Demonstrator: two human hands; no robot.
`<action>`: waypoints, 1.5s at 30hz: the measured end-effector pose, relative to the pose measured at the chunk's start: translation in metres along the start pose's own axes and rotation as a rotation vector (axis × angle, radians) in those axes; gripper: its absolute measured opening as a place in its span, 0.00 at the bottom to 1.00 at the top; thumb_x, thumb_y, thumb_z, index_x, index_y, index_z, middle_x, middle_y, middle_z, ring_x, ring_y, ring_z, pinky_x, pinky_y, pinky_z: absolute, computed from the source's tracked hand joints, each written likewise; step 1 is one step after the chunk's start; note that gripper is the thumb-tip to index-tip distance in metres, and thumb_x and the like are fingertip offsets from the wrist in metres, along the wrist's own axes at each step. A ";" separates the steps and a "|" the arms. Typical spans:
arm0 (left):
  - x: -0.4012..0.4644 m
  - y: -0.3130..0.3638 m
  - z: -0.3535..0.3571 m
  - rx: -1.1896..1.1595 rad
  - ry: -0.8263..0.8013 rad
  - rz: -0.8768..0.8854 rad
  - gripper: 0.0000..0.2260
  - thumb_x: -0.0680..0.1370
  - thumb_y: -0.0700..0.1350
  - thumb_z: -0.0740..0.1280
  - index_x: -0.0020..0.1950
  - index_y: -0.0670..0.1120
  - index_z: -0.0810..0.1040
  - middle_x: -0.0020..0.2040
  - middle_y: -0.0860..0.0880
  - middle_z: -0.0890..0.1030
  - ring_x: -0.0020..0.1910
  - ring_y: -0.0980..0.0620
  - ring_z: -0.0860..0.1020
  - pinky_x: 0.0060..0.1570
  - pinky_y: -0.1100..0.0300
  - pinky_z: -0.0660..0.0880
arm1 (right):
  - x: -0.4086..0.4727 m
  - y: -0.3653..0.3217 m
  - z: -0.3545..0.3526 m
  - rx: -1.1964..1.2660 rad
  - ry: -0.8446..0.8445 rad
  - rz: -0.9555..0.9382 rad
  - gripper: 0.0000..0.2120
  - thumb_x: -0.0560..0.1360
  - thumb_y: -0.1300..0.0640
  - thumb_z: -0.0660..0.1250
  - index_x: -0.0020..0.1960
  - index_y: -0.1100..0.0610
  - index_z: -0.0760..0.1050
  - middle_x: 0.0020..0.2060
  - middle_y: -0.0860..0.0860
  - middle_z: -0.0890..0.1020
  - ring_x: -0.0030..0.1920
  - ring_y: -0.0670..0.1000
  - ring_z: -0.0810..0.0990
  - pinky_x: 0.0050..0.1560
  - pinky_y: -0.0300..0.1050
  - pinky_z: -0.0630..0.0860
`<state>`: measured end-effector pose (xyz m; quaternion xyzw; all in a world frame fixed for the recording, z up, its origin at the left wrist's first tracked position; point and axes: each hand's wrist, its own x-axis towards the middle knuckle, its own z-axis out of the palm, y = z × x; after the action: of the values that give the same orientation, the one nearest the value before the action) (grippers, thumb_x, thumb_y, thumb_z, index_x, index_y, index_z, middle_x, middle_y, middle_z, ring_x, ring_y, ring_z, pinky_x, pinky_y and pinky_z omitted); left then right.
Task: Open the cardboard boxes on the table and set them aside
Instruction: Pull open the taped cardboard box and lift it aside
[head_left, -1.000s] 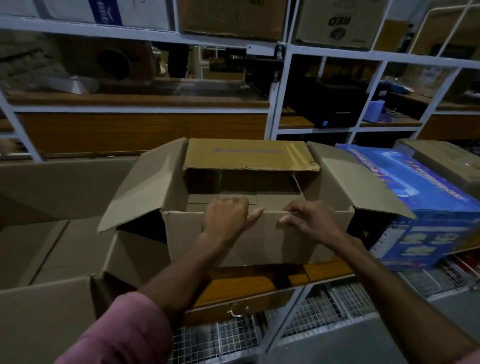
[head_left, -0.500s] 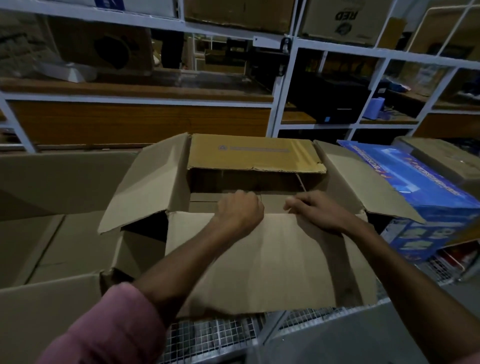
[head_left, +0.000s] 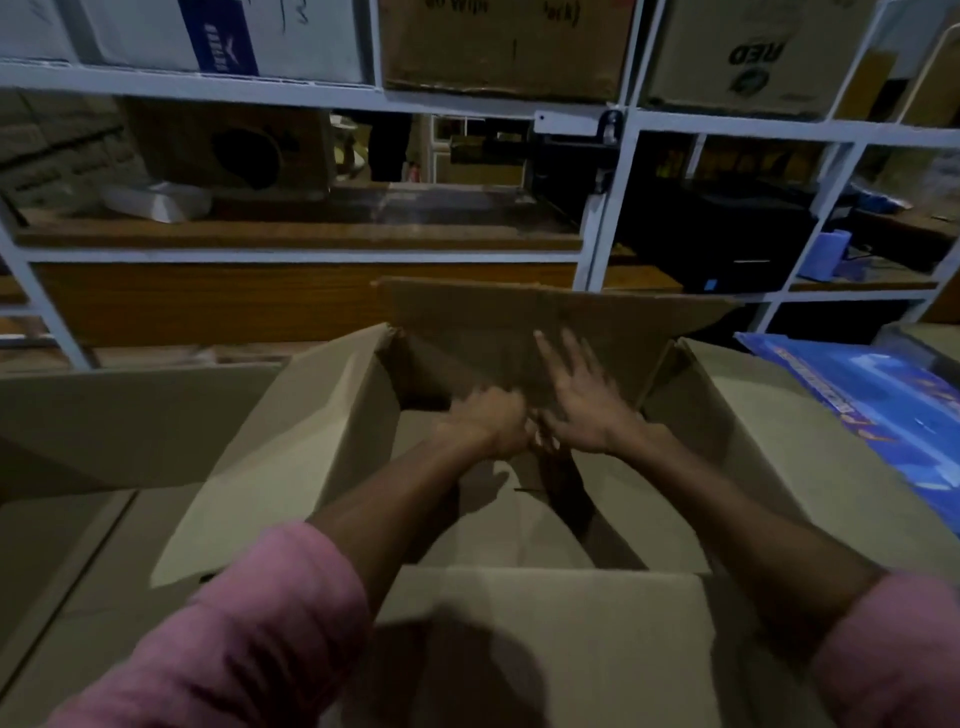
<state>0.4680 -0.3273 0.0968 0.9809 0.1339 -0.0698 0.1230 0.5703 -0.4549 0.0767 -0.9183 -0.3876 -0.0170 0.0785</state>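
Cardboard box (head_left: 545, 613) sits directly in front on the table, all four flaps spread. Step: opening the interior. Left hand (head_left: 485, 423) is curled, apparently gripping an inner flap; right hand (head_left: 582, 402) presses flat-fingered against the far flap (head_left: 519, 322). Next: probably lift box aside.

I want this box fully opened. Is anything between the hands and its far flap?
Nothing visible. The right hand lies with straight fingers against the far flap of the open brown cardboard box. The left hand is curled beside it, inside the box; what it holds, if anything, is blurred.
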 end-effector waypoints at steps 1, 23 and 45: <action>0.013 -0.001 -0.003 0.000 0.091 0.008 0.24 0.83 0.56 0.59 0.75 0.45 0.67 0.76 0.40 0.66 0.76 0.37 0.63 0.71 0.39 0.64 | 0.013 0.006 -0.004 0.011 0.048 -0.002 0.47 0.79 0.43 0.65 0.80 0.43 0.31 0.80 0.50 0.32 0.80 0.60 0.35 0.76 0.71 0.49; 0.133 -0.034 0.007 0.196 0.303 0.031 0.38 0.82 0.64 0.54 0.83 0.46 0.41 0.82 0.43 0.36 0.80 0.39 0.35 0.75 0.32 0.42 | 0.101 0.034 0.015 -0.007 0.074 0.009 0.40 0.80 0.44 0.64 0.82 0.50 0.43 0.82 0.54 0.42 0.80 0.63 0.39 0.76 0.71 0.46; -0.151 0.003 0.032 0.145 0.232 0.217 0.22 0.83 0.60 0.53 0.64 0.48 0.77 0.63 0.44 0.79 0.62 0.42 0.74 0.63 0.36 0.68 | -0.183 -0.050 -0.036 0.233 -0.002 -0.124 0.20 0.82 0.40 0.58 0.59 0.51 0.82 0.50 0.45 0.84 0.48 0.43 0.80 0.50 0.47 0.78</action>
<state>0.3213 -0.3757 0.0927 0.9973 0.0351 0.0482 0.0425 0.4073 -0.5560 0.1018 -0.8772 -0.4432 0.0244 0.1829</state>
